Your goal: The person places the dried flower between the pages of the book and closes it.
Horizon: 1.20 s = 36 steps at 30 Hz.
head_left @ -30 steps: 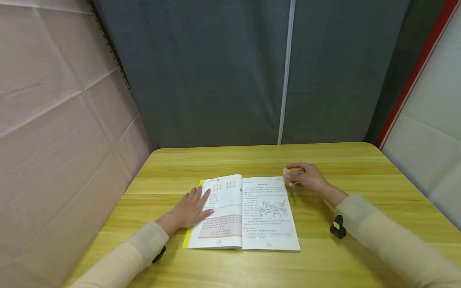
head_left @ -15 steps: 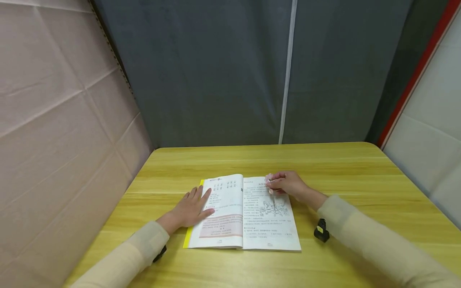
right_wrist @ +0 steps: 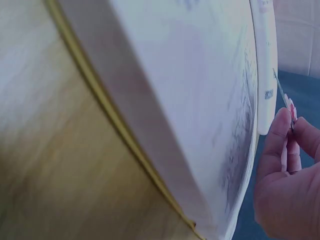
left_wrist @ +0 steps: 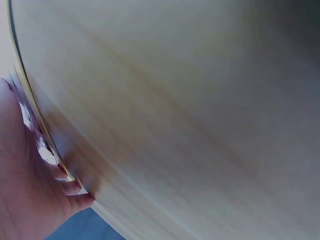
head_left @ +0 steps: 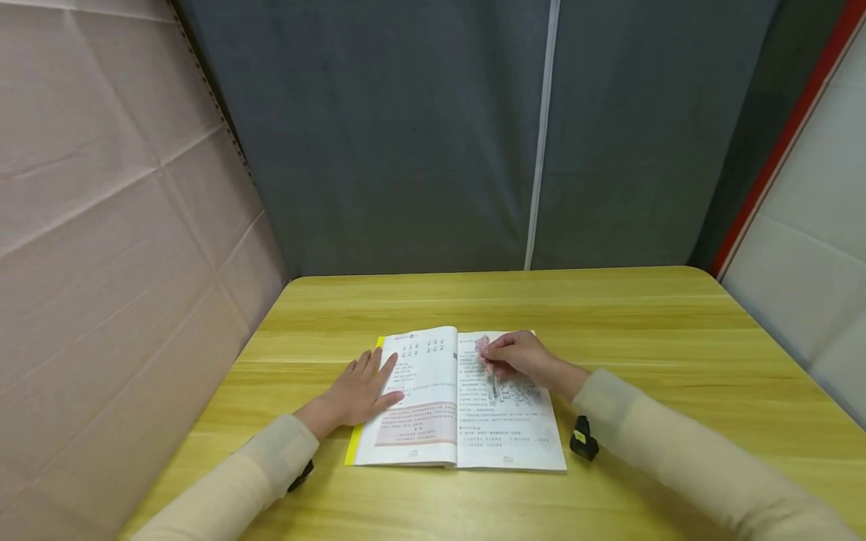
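An open book [head_left: 504, 424] with printed text, a line drawing and a yellow cover edge lies on the wooden table [head_left: 460, 507]. My left hand [head_left: 357, 392] rests on its left page with the fingers spread and fairly straight. Over the upper part of the right page, my right hand [head_left: 531, 359] pinches a small pink-topped piece [head_left: 482, 344] between thumb and fingers. The right wrist view shows this piece as a thin stem [right_wrist: 279, 86] with a pink, petal-like end [right_wrist: 291, 107] near the fingertips. In the left wrist view, the left hand [left_wrist: 25, 175] lies along the book's edge.
A dark grey curtain [head_left: 392, 150] hangs behind the table. Pale cloth [head_left: 122, 225] covers the left side, and a white panel [head_left: 812, 263] with a red edge stands at the right. Small black devices [head_left: 583, 438] are strapped to the wrists.
My right hand has moved left with the pink-topped piece, from beside the book's upper right corner to over the right page. The left hand stays in place.
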Each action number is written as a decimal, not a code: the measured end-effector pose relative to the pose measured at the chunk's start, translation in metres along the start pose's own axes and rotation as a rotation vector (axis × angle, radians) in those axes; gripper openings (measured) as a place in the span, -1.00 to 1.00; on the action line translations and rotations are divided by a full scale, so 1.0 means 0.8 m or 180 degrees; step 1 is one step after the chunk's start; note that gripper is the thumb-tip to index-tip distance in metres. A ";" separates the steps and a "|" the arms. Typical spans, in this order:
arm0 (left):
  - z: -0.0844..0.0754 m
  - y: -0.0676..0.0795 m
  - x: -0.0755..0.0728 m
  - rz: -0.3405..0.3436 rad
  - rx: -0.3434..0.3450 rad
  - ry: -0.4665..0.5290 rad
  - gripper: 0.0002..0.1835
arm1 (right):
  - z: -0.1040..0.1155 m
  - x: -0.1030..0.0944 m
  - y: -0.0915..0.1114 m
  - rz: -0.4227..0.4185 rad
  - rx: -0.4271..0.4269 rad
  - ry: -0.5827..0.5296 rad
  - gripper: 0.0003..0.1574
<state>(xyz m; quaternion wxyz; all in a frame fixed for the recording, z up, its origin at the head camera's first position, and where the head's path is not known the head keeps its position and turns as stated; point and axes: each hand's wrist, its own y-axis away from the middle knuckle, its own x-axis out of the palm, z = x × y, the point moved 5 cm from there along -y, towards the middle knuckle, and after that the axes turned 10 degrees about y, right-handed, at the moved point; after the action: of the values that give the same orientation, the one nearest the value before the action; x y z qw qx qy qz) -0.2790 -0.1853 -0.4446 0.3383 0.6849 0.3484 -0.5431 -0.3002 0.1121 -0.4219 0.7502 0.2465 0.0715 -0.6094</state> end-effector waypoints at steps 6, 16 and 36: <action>0.001 -0.001 0.000 -0.0065 0.0034 0.0020 -0.11 | -0.001 0.014 -0.001 0.0021 0.0102 -0.0039 -0.75; -0.001 0.000 -0.001 0.0001 0.0008 0.0033 -0.11 | 0.001 0.028 0.001 -0.0063 0.0065 0.0020 -0.80; -0.004 0.000 -0.003 0.0004 0.0022 0.0097 -0.11 | 0.010 0.033 0.001 -0.0345 -0.0065 0.0784 -0.78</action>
<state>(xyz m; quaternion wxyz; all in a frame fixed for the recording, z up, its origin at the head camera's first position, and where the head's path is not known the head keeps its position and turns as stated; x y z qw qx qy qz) -0.2780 -0.1828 -0.4414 0.3310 0.6944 0.3513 -0.5337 -0.2942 0.0853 -0.4250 0.7042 0.3075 0.1825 -0.6134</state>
